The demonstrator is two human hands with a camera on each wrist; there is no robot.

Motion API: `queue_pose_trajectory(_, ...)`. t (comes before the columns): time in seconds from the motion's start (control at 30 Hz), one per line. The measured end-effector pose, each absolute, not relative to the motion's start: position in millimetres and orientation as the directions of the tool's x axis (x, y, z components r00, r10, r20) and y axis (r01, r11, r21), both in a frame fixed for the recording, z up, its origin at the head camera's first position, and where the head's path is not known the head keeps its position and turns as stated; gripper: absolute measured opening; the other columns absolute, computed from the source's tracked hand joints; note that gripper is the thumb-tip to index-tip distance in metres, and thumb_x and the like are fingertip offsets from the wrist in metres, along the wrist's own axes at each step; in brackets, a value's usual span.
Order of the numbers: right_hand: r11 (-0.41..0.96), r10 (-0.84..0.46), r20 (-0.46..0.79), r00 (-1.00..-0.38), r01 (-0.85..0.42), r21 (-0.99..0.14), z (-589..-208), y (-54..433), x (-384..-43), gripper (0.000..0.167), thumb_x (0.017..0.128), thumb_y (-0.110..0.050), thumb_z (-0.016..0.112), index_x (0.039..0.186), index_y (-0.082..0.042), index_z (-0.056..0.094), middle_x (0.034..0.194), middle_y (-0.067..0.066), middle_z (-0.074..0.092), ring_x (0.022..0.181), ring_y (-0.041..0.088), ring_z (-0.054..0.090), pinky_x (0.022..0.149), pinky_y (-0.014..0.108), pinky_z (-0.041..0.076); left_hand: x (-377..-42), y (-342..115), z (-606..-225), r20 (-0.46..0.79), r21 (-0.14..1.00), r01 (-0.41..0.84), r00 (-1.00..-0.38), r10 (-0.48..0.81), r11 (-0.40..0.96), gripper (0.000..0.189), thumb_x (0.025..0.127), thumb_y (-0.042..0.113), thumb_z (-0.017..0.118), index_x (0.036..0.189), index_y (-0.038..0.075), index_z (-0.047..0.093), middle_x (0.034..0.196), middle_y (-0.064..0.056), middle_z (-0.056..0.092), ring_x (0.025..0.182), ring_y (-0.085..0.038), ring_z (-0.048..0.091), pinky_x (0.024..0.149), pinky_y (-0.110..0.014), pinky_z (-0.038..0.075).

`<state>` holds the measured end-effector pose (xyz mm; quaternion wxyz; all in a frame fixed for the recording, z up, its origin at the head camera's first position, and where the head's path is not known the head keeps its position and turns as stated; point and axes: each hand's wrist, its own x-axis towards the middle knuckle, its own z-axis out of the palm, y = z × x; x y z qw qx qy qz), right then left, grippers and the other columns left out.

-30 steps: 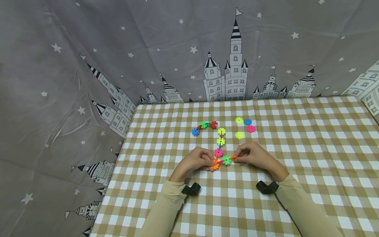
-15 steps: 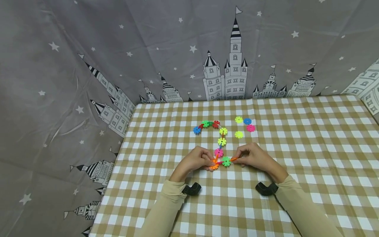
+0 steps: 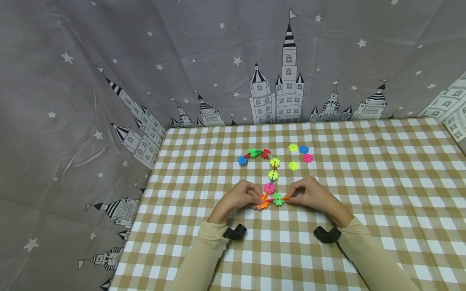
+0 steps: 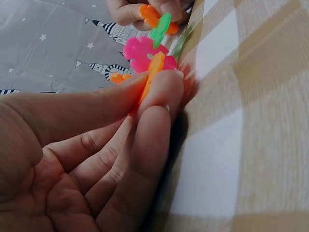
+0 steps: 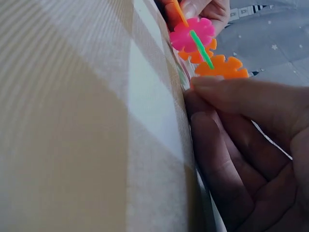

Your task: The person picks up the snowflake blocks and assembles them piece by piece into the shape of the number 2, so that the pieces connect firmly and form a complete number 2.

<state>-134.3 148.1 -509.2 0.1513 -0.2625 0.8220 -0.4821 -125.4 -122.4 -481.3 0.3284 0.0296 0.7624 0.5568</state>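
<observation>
A chain of notched plastic snowflake discs curves across the table like a hook, from a blue disc (image 3: pixel 242 160) at its far left end past yellow discs (image 3: pixel 273 175) to a pink disc (image 3: pixel 269 188). My left hand (image 3: pixel 243 196) pinches an orange disc (image 4: pixel 153 77) at the chain's near bend between thumb and fingers. A pink disc (image 4: pixel 140 54) set crosswise joins it to a green disc (image 3: pixel 278 199). On the green disc's right side is another orange disc (image 5: pixel 223 67), pinched by thumb and forefinger of my right hand (image 3: pixel 309 193).
Loose discs lie beyond my right hand: two yellow (image 3: pixel 293 166), one blue (image 3: pixel 303 149) and one pink (image 3: pixel 308 158). A checked cloth (image 3: pixel 364 173) covers the table. A grey curtain (image 3: pixel 204 48) with castles hangs behind and to the left.
The chain's upper part has shifted slightly right. My right hand has lowered a little with the orange disc, and the green disc has moved slightly nearer. The left hand stays nearly still.
</observation>
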Motion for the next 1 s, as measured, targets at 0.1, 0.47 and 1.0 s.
queue_pose_trajectory(0.1,0.401,-0.597,-0.010,-0.802,-0.288,-0.869,-508,148,-134,0.009,0.085,-0.011,0.085,0.081,-0.017,0.078,0.082,-0.006,0.076,0.077,0.002,0.063,0.072,0.023,0.053,-126,-124,-482,-0.466,0.869,-0.319,-0.786,0.406,0.379,0.012,0.091,-0.002,0.072,0.098,-0.011,0.071,0.067,0.001,0.071,0.055,-0.005,0.064,0.055,-0.018,0.053)
queue_pose_trajectory(0.47,0.396,-0.622,-0.006,-0.783,-0.308,-0.865,-510,151,-136,0.008,0.090,-0.015,0.081,0.098,-0.015,0.080,0.095,-0.002,0.079,0.081,0.001,0.066,0.076,0.023,0.055,-129,-131,-482,-0.479,0.872,-0.356,-0.765,0.431,0.336,0.013,0.092,-0.003,0.071,0.102,-0.011,0.069,0.070,0.000,0.072,0.060,-0.008,0.070,0.059,-0.020,0.059)
queue_pose_trajectory(1.0,0.382,-0.638,-0.038,-0.769,-0.273,-0.883,-507,156,-137,0.008,0.091,-0.017,0.080,0.098,-0.015,0.081,0.095,0.000,0.080,0.081,0.002,0.067,0.074,0.022,0.055,-128,-132,-484,-0.502,0.861,-0.389,-0.751,0.430,0.326,0.011,0.092,-0.002,0.071,0.101,-0.010,0.070,0.072,-0.002,0.072,0.062,-0.010,0.072,0.059,-0.021,0.059)
